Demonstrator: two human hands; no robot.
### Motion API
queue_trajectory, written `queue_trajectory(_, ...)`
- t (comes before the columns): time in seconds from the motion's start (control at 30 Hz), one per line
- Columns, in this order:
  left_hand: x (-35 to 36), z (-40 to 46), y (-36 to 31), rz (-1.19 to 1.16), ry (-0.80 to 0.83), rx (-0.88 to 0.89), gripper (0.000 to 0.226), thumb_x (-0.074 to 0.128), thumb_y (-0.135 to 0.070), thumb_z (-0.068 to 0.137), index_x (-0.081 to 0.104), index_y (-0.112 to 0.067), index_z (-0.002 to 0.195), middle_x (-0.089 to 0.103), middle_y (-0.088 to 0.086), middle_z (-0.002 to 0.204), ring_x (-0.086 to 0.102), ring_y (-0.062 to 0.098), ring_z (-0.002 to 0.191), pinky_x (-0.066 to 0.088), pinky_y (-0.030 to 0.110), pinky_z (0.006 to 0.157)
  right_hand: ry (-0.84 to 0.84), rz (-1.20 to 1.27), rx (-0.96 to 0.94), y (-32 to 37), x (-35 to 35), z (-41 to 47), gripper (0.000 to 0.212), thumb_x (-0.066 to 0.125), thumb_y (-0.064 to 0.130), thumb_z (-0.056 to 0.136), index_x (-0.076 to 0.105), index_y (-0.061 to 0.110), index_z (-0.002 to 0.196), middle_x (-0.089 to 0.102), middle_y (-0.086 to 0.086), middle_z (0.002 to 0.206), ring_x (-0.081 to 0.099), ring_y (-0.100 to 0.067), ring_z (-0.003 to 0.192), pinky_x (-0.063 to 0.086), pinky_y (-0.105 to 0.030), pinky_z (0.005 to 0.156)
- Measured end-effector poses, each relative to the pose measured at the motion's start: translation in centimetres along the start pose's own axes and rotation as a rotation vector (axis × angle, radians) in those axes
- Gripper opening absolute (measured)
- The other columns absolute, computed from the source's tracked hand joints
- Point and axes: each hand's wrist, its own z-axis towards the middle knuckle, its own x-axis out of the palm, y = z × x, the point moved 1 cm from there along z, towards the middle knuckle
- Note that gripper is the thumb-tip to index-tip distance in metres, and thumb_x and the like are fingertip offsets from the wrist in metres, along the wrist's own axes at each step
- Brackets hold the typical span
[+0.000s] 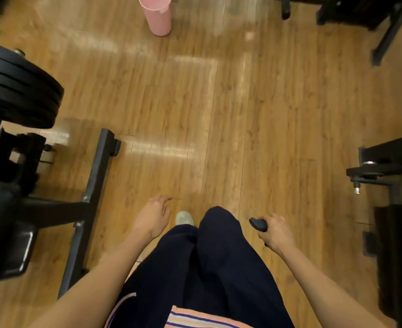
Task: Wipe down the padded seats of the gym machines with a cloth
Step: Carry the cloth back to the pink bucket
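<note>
A wooden plank floor (pixel 218 110) is seen from above, filling most of the frame. In the lower middle, dark trousers (pixel 214 268) are seen, with a pale shoe (pixel 184 218) showing just beyond the left trouser leg and a striped hem (pixel 195 319) at the bottom edge.

The left hand (pixel 153 217) is held out over the floor in the lower centre-left of the frame; its fingers (pixel 163 199) are loosely curled and relaxed, and nothing is held in them. The right hand (pixel 276 233) is seen in the lower centre-right, with its fingers curled round a small dark object (pixel 258 224), whose rounded end sticks out past the thumb. What this object is cannot be told from the picture, and no cloth can be made out with certainty.

At the left of the frame a black gym machine (pixel 93 176) is placed, with stacked weight plates (pixel 18 91) at the upper left and a dark pad (pixel 20 249) at the lower left beside its frame. Another black machine (pixel 389 176) is seen at the right edge, and the legs of a further dark frame (pixel 384 39) appear at the upper right. A pink container (pixel 158 15) is stood on the floor at the top centre, well apart from both hands.
</note>
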Motion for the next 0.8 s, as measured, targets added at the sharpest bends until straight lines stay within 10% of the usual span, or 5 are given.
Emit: queue_trajectory(0.8,-27.2,33.9,3.9,-0.199,-0.025,-0.421,0.042,0.043,-0.019,0.103,0.050,-0.014,0.144,0.053,0.008,0.145,0.053,0.024,0.129,0.042,0.032,0.102,0.015,-0.129,-0.354,34.7,-30.9,39.5,0.027,0.063,0.015,0.087,0.060,0.015,0.113,0.053,-0.004,0.113,0.044,-0.021,0.113,0.050,-0.038,0.077)
